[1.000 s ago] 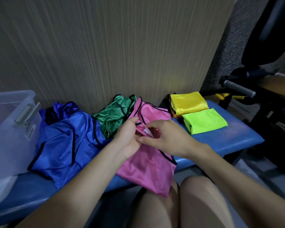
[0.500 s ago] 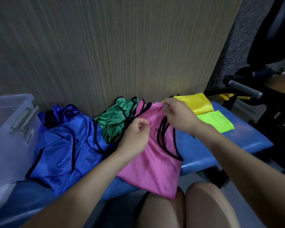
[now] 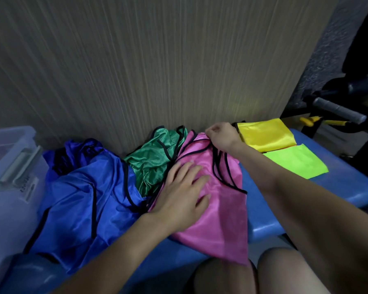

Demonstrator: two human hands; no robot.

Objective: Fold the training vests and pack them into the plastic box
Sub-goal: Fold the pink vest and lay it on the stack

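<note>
The fingers (image 3: pixel 197 174) of the left hand (image 3: pixel 182 195) are straight and spread, pressing flat on the middle of the pink vest (image 3: pixel 219 211). The right hand (image 3: pixel 220 135) has its fingertips curled together and pinches the far end of this vest, at the shoulder straps beside the wall panel (image 3: pixel 157 66).

The pink vest lies on the blue bench (image 3: pixel 261 211) with its long axis running from the wall side toward the near edge, where its bottom hem hangs over the edge above the person's knees. So the fold, I think, turns along this axis: the pinched far end is the free part, and the flat left hand is nearer to the middle and can serve as the holding line.

To the left lie the green vest (image 3: pixel 153 164) and the blue vest (image 3: pixel 81 200), unfolded. Near the right end of the bench lie a folded yellow vest (image 3: pixel 266 134) and a folded lime vest (image 3: pixel 295 161). The plastic box (image 3: pixel 11 166) stands at the left end.
</note>
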